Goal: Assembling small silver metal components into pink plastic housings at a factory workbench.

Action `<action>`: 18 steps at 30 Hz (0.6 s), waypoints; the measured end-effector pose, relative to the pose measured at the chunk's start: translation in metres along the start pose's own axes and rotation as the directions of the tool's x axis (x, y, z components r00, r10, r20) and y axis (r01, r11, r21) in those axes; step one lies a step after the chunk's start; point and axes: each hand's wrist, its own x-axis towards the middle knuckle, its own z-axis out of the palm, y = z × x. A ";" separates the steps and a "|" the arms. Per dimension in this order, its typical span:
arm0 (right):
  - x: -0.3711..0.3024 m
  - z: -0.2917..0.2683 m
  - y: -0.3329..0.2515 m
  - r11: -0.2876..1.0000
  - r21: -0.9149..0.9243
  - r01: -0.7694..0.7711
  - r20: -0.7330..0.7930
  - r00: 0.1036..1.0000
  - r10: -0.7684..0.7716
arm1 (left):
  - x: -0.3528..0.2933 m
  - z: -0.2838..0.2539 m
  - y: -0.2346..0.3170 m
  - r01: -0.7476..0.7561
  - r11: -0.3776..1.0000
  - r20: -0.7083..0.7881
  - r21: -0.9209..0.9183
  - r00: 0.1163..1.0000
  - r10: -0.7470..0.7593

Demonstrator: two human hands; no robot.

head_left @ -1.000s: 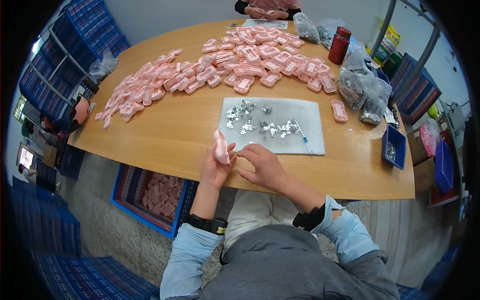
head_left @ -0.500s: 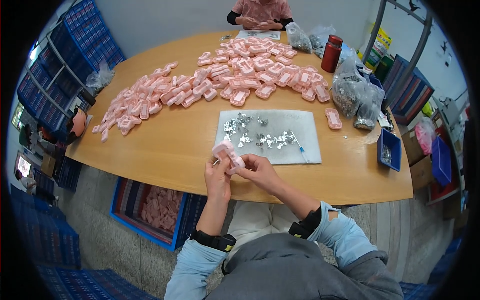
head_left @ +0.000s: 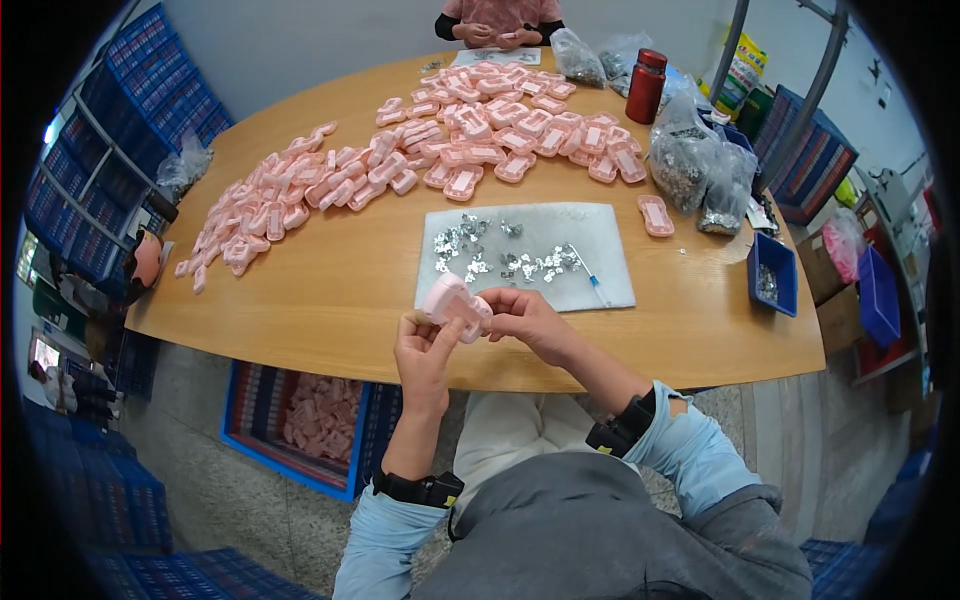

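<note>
One pink case point(head_left: 455, 302), held in curled left hand point(head_left: 424, 362); right hand point(head_left: 528, 323) bent at its end, grip unclear; apparently mid-working, needing steady support.

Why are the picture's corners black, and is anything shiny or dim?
Head view: black corners, probably from the fisheye lens; head view: small metal pieces glint on the white pad; head view: blue crates at lower left look dim.

no readable words, no legible numbers, markings on yellow bag point(head_left: 746, 62) unclear
</note>
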 end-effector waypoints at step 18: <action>0.004 0.005 -0.013 0.589 -0.774 0.233 0.262 0.964 -0.038 | 0.016 -0.036 -0.014 0.563 0.785 0.507 0.259 0.612 -0.607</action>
